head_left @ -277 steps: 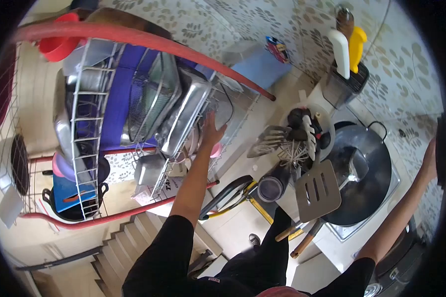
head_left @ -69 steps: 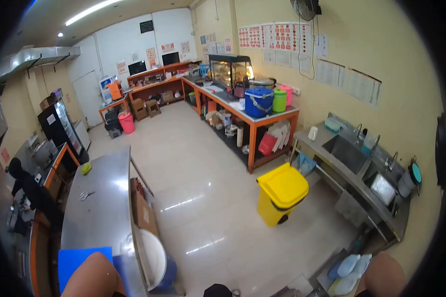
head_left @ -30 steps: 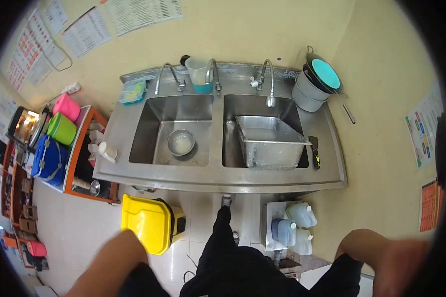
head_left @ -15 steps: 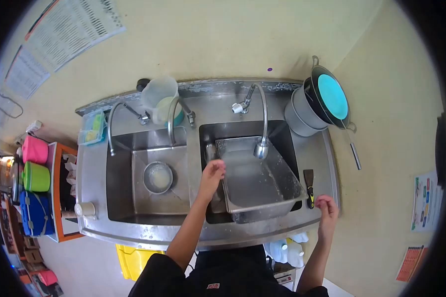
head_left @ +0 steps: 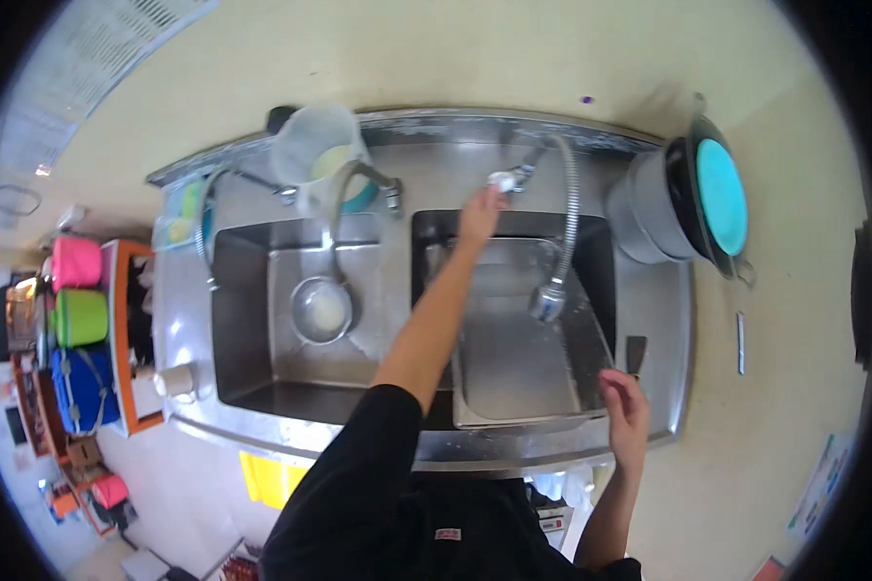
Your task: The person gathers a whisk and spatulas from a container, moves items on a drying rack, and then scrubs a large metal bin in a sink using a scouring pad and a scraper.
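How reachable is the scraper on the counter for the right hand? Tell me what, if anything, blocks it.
Probably yes: the scraper lies on the counter close to the right hand, with nothing seen blocking the way, though the hand appears to hide part of it.

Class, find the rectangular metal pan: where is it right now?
In the head view, the rectangular metal pan sits in the right-hand sink basin, below the flexible faucet's spray head, with the right hand by its near right corner.
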The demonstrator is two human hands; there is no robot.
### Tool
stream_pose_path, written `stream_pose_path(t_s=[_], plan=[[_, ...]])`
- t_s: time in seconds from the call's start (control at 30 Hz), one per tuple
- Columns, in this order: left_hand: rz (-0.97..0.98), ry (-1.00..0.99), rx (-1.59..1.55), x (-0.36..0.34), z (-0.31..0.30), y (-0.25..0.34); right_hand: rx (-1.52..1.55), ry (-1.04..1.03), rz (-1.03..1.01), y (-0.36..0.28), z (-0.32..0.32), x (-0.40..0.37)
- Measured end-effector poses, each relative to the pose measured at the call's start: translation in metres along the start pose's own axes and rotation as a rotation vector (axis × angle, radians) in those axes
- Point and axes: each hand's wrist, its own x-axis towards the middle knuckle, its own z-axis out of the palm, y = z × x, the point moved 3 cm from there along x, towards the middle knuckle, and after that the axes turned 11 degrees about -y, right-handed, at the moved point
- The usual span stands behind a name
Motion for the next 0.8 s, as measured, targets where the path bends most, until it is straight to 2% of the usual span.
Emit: stream_pose_path(t_s=[0.03,0.1,0.2,0.23,0.3,0.33,0.43,0.47,0.5,0.53,0.57,0.6,0.63,0.67,0.7,0.77,0.8], plan=[[-0.008,0.078,-0.032,-0.008,0.008,0.011,0.036,0.01,0.023,0.004,0.001,-0.002],[0.351,0.475,-0.19,-0.014,0.028,0.021,0.057,0.019,0.049,0.01,0.002,-0.006],[0.207,0.397,-0.137,-0.023,0.015,0.051,-0.06,-0.005,0.058,0.004,0.003,-0.009],[0.068,0.31,-0.094,-0.017,0.007,0.049,-0.136,0.008,0.027,0.0,0.0,-0.008],[-0.069,0.246,-0.01,0.003,-0.005,0.041,-0.292,0.038,-0.016,-0.005,-0.014,-0.015],[-0.136,0.205,0.031,0.016,-0.003,0.03,-0.244,0.088,-0.005,-0.003,-0.023,-0.021],[0.026,0.419,-0.118,0.034,0.022,0.0,-0.156,0.254,0.025,0.017,-0.052,-0.046],[0.126,0.303,-0.087,0.004,0.028,0.02,-0.141,0.268,0.06,0.033,-0.062,-0.058],[0.221,0.184,-0.055,-0.054,0.028,0.053,-0.122,0.281,0.1,0.055,-0.07,-0.072],[0.194,-0.257,-0.163,-0.116,0.026,0.084,-0.103,0.303,0.148,0.076,-0.075,-0.087],[0.169,-0.504,0.002,-0.167,0.025,0.101,-0.104,0.277,0.17,0.094,-0.077,-0.102],[0.026,-0.578,-0.119,-0.219,0.032,0.107,-0.098,0.274,0.198,0.113,-0.075,-0.117],[-0.047,-0.587,0.185,-0.266,0.029,0.123,-0.089,0.239,0.28,0.122,-0.07,-0.128],[-0.088,-0.792,0.307,-0.288,0.029,0.114,-0.074,0.2,0.354,0.131,-0.064,-0.135],[-0.02,-0.82,0.472,-0.31,0.031,0.109,-0.027,0.186,0.347,0.15,-0.057,-0.14],[-0.055,-0.73,0.703,-0.343,0.039,0.107,0.07,0.152,0.336,0.17,-0.045,-0.142],[-0.011,-0.748,0.789,-0.35,0.045,0.101,0.116,0.132,0.337,0.173,-0.039,-0.137]])
